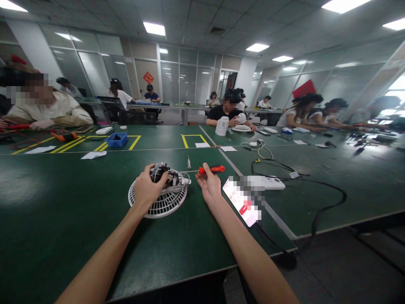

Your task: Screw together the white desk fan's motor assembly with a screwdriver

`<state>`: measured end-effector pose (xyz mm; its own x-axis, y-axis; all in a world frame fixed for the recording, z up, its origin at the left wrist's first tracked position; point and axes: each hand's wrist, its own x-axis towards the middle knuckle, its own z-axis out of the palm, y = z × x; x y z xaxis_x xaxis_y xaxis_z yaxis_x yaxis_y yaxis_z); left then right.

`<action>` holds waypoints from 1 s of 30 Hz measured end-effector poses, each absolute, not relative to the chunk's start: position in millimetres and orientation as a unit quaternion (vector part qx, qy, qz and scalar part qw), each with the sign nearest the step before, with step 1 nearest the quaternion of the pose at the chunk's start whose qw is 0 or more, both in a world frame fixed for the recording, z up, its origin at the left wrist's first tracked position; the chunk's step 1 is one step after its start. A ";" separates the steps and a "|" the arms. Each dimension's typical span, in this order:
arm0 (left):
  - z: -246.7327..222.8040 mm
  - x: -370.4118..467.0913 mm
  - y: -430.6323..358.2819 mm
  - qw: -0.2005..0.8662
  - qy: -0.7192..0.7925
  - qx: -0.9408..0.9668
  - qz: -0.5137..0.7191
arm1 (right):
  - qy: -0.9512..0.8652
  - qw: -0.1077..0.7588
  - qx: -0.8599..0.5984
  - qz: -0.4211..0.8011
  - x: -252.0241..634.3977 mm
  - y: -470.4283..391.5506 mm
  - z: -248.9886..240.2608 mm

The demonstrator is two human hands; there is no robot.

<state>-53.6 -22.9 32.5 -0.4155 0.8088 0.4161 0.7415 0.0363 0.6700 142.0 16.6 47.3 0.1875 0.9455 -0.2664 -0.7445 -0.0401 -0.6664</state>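
My left hand (147,185) is wrapped round a black motor part (159,172) above a round white fan grille (164,204) that lies on the green table. White wires and small parts (174,181) sit to the right of the motor. Between the thumb and fingers of my right hand (209,185) is a screwdriver with a red handle (217,169); its shaft points left at the motor assembly. Whether the tip touches anything is too small to tell. A second small screwdriver (189,162) lies on the table just beyond.
Right of my right hand lie a lit phone (242,202) and a white power bank (268,183). Black cables (329,185) cross the right side. Farther off are a blue tray (117,140), paper slips and yellow tape outlines. Several people sit at tables around, one opposite holding a white part.
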 end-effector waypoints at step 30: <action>34.5 -51.1 -25.7 0.043 0.709 0.540 0.452 | -0.087 0.656 -0.354 0.661 140.8 19.4 46.7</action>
<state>-51.1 -25.7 34.5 -0.4134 0.8043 0.4269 0.7268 0.0091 0.6868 140.8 19.4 46.7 0.1113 0.9289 -0.3531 -0.8058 -0.1236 -0.5791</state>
